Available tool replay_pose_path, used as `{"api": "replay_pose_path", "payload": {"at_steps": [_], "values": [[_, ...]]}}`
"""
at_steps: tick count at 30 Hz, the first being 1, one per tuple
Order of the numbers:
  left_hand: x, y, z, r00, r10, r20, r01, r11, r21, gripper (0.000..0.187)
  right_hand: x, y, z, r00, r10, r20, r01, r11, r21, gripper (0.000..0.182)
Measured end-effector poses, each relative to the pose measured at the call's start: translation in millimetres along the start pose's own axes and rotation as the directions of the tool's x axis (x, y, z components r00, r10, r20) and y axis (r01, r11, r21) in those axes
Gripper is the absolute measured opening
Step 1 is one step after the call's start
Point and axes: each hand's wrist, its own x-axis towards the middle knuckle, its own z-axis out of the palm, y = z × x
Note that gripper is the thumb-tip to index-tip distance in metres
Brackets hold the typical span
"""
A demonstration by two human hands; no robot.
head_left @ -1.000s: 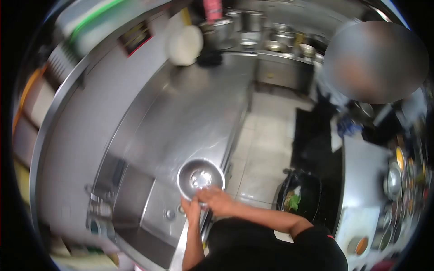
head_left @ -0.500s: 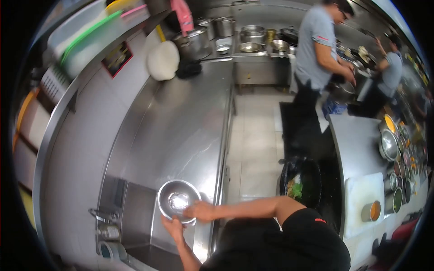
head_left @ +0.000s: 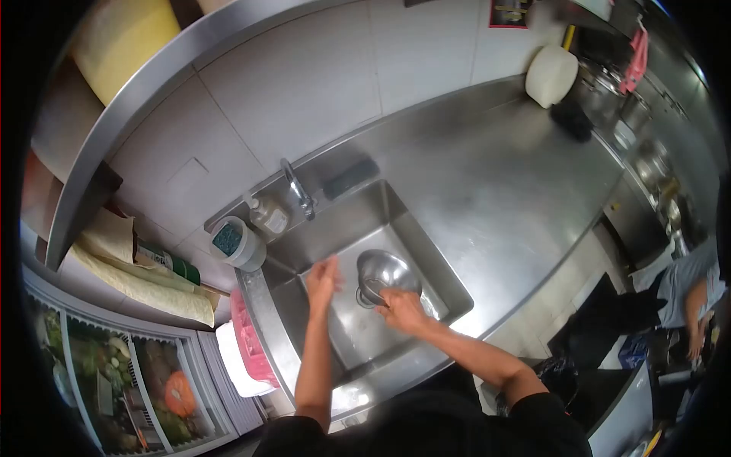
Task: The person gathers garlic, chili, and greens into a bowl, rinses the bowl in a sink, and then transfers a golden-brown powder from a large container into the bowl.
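Observation:
A round stainless steel mixing bowl is tilted inside the sink basin. Its near rim is gripped by my right hand, fingers curled over the edge. To the left of the bowl, my left hand is raised over the sink, apart from the bowl. Its fingers are a little blurred but look loosely extended, with nothing visible in them. The drain ring is partly covered by the bowl. Behind the basin stands a chrome faucet.
Left of the faucet are a soap bottle and a white tub with a green scouring pad. A steel counter extends right. A shelf edge curves overhead at left. A co-worker's arm shows at far right.
The view has swung left toward the sink. My left hand has let go of the bowl and moved away from it. My right hand now grips the rim, and the bowl is in the basin.

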Motion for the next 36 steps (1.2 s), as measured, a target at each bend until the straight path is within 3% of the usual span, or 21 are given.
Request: {"api": "replay_pose_path", "payload": {"at_steps": [2,4,6,8,10,12,15,16,19,20,23,25,27,28,30,31,34,36], "values": [[54.8,-6.3,-9.0,0.989,0.070,-0.128,-0.062,0.996,0.067,0.053,19.4,5.7,8.4,0.999,0.035,0.017,-0.034,0.999,-0.013,0.019],[134.0,-38.4,-19.0,0.928,0.240,-0.284,-0.157,0.945,0.285,0.055,39.4,16.5,22.5,0.999,0.020,0.038,-0.018,0.999,-0.039,0.021],[189.8,-44.4,-19.1,0.873,0.404,-0.274,-0.307,0.891,0.335,0.051,59.8,27.0,34.7,0.999,-0.031,0.037,0.033,0.998,-0.050,0.025],[228.4,-38.8,-19.0,0.854,0.465,-0.232,-0.361,0.852,0.378,0.051,78.8,30.7,45.2,0.996,-0.091,0.019,0.092,0.995,-0.045,0.031],[256.6,-36.6,-14.8,0.897,0.405,-0.177,-0.322,0.872,0.369,0.050,93.0,38.3,50.8,0.988,-0.152,0.004,0.152,0.988,-0.042,0.038],[265.6,-28.8,-17.5,0.968,0.219,-0.124,-0.170,0.932,0.321,0.050,106.8,45.9,56.5,0.985,-0.172,0.032,0.173,0.984,-0.052,0.044],[259.8,-37.1,-16.9,0.898,0.416,-0.145,-0.369,0.890,0.267,0.052,122.2,57.4,72.9,0.978,-0.205,0.037,0.206,0.977,-0.047,0.049],[242.6,-19.9,-8.5,0.938,0.299,-0.174,-0.259,0.940,0.222,0.062,125.5,59.0,74.3,0.978,-0.203,0.048,0.205,0.978,-0.041,0.049],[279.2,-62.0,-37.3,0.995,-0.043,-0.091,0.012,0.949,-0.315,0.073,131.2,63.4,83.5,0.975,-0.205,0.081,0.207,0.978,-0.024,0.052],[280.6,-68.9,-51.1,0.976,-0.131,0.177,0.200,0.861,-0.468,0.078,133.3,64.4,85.8,0.973,-0.215,0.080,0.217,0.976,-0.012,0.052],[239.6,-81.3,-41.6,0.982,-0.055,0.182,0.112,0.941,-0.321,0.080,138.9,61.0,89.6,0.971,-0.220,0.095,0.222,0.975,-0.015,0.053],[182.7,-59.6,-28.2,0.938,-0.300,0.175,0.339,0.900,-0.274,0.080,141.4,60.6,96.6,0.971,-0.208,0.115,0.213,0.976,-0.039,0.053],[128.8,-49.2,-13.7,0.948,-0.222,0.226,0.301,0.854,-0.424,0.064,138.9,55.7,101.6,0.980,-0.190,0.066,0.190,0.982,0.009,0.051],[118.5,-60.5,-17.1,0.939,-0.309,0.154,0.341,0.898,-0.279,0.056,136.1,53.3,104.3,0.982,-0.183,0.050,0.181,0.983,0.032,0.050],[105.8,-82.3,-27.3,0.900,-0.435,-0.035,0.436,0.900,0.004,0.044,132.1,52.2,108.6,0.953,-0.212,0.216,0.193,0.976,0.104,0.051],[101.6,-77.4,-31.6,0.927,-0.371,-0.061,0.375,0.923,0.084,0.042,131.7,53.3,109.9,0.927,-0.231,0.295,0.197,0.970,0.139,0.051],[92.0,-60.5,-42.1,0.990,-0.113,-0.079,0.133,0.935,0.328,0.040,135.9,78.3,108.7,0.803,-0.333,0.494,0.419,0.905,-0.071,0.055],[92.1,-64.6,-49.0,0.992,0.121,-0.021,-0.096,0.870,0.484,0.039,143.3,109.5,120.3,0.870,-0.338,0.360,0.428,0.879,-0.210,0.061]]}}
